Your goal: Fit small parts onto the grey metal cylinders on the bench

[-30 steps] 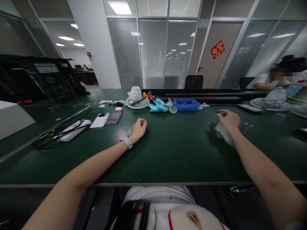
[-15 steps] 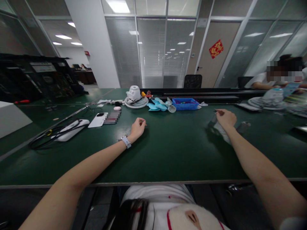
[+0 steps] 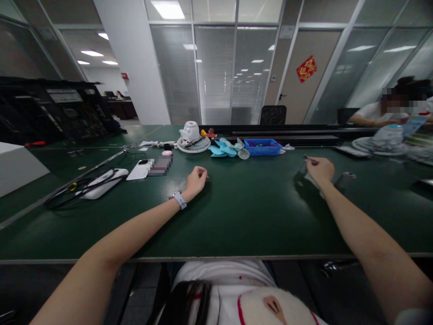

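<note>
My left hand, with a watch on its wrist, rests low over the green table. Its fingers are curled and pinched together; anything between them is too small to make out. Off to the right, my right hand is closed, its fingertips at a small thin grey piece that sticks out beyond them. Beneath that hand lies something whitish, partly hidden. A grey cylinder lies just right of my right wrist. Another grey shape, partly covered, is left of the fingers.
At the back are a white fan, blue fan blades and a blue tray of small parts. On the left lie a phone, a white device and black cables. Another person sits at far right.
The view has shifted slightly, so everything sits a little further right. Both hands stay nearly where they were and remain closed.
</note>
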Demonstrator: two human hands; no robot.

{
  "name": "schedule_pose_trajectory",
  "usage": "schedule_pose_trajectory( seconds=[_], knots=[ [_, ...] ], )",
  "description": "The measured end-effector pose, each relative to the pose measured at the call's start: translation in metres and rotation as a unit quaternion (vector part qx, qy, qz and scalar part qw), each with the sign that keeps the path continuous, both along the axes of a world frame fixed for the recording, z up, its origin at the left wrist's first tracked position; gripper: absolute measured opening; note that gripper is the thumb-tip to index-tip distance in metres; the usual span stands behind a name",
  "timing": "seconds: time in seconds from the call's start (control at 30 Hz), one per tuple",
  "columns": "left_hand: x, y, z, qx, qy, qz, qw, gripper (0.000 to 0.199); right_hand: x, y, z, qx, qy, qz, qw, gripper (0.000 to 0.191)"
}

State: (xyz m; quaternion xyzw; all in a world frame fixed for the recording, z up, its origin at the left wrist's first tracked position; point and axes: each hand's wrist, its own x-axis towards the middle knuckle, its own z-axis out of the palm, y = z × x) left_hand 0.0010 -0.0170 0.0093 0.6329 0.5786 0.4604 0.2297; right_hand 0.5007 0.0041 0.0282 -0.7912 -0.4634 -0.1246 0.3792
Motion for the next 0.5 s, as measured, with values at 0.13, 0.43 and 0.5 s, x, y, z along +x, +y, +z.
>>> schedule_pose_trajectory(
  seconds=[0.13, 0.43, 0.5],
  knots=[
    [0.001, 0.002, -0.002, 0.013, 0.012, 0.012, 1.000, 0.013, -0.004, 0.000, -0.006, -0.016, 0.005, 0.020, 1.000, 0.038],
    [0.000, 0.002, -0.002, 0.008, 0.007, -0.002, 1.000, 0.014, -0.018, -0.001, -0.014, -0.085, 0.013, 0.041, 0.995, 0.068],
    [0.000, 0.002, -0.001, 0.005, 0.008, 0.001, 1.000, 0.014, -0.020, -0.002, -0.014, -0.089, 0.012, 0.042, 0.995, 0.067]
  ],
)
